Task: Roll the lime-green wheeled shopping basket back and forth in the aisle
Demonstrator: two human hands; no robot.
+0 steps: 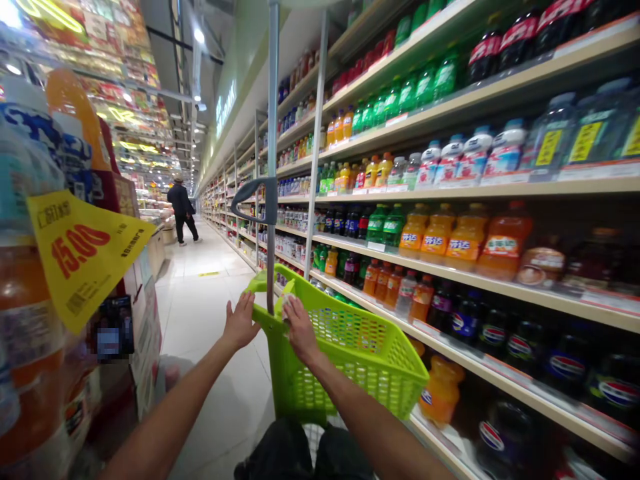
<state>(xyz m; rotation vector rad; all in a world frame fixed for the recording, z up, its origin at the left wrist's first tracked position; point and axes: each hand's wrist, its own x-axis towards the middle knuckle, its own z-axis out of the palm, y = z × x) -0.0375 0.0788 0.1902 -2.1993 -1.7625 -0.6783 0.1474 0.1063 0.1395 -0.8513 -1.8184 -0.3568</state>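
Observation:
A bright green plastic shopping basket [350, 353] with slotted sides and a tall grey pull handle [255, 202] stands before my knees. My left hand [242, 323] lies against the basket's left rim corner, fingers stretched out and the little finger apart; the thumb is hidden. Pinched in my right hand [301, 333] is a crumpled white wipe [289, 305], pressed to the rim just right of the handle's pole. The basket's visible inner wall shows no goods; its floor is mostly hidden.
Shelves of bottled drinks [450, 233] line the right side, close to the basket. At left, a bottle display carries a yellow price tag [85, 257]. A person [183, 210] in dark clothes is farther down the tiled aisle [210, 293].

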